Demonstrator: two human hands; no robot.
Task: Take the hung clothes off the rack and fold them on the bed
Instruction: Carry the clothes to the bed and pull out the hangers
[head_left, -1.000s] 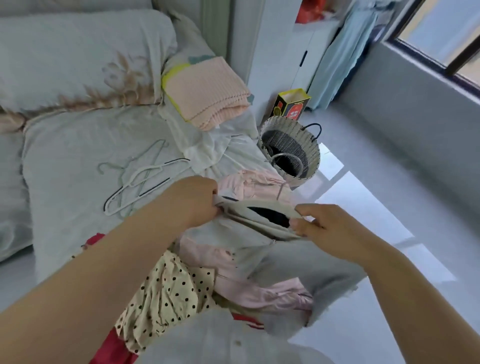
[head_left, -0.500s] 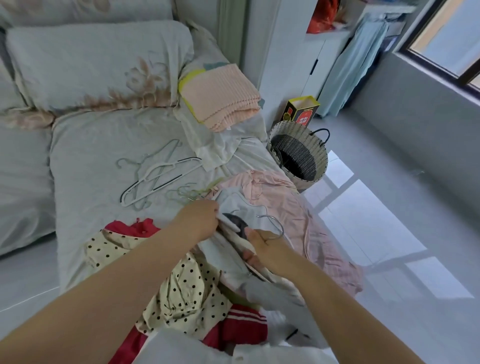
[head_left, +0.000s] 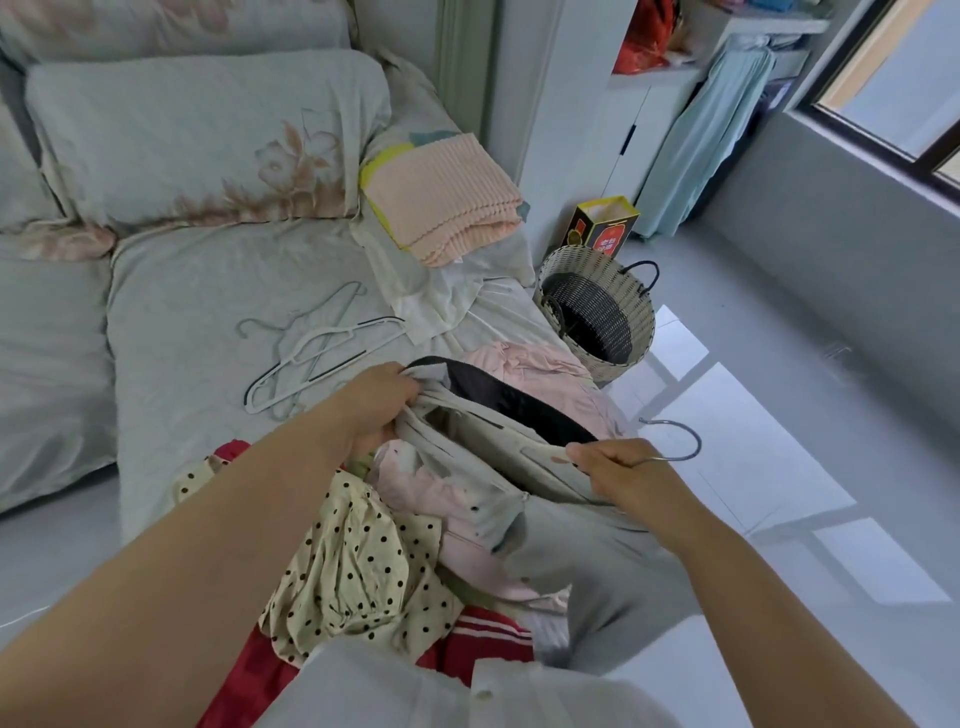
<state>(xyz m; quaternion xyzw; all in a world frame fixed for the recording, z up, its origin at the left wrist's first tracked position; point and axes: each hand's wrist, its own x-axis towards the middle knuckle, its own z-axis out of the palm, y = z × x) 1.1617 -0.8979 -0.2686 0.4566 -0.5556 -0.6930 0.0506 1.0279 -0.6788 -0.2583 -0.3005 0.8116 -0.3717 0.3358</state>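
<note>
Much of the clothes pile and both arms are only partly seen.

The left hand (head_left: 376, 405) has its fingertips buried in the collar of the grey garment (head_left: 519, 457), so the grip itself is out of sight. The right hand (head_left: 618, 475) closes around the hanger (head_left: 672, 441), hiding its neck; only the hook shows. The red garment (head_left: 467, 649) lies mostly under the polka-dot garment (head_left: 353, 561) and the person's white shirt (head_left: 415, 696), which the bottom edge cuts off. The box (head_left: 602, 226) bears print too small to read. The window (head_left: 893, 78) runs off the right edge.
</note>
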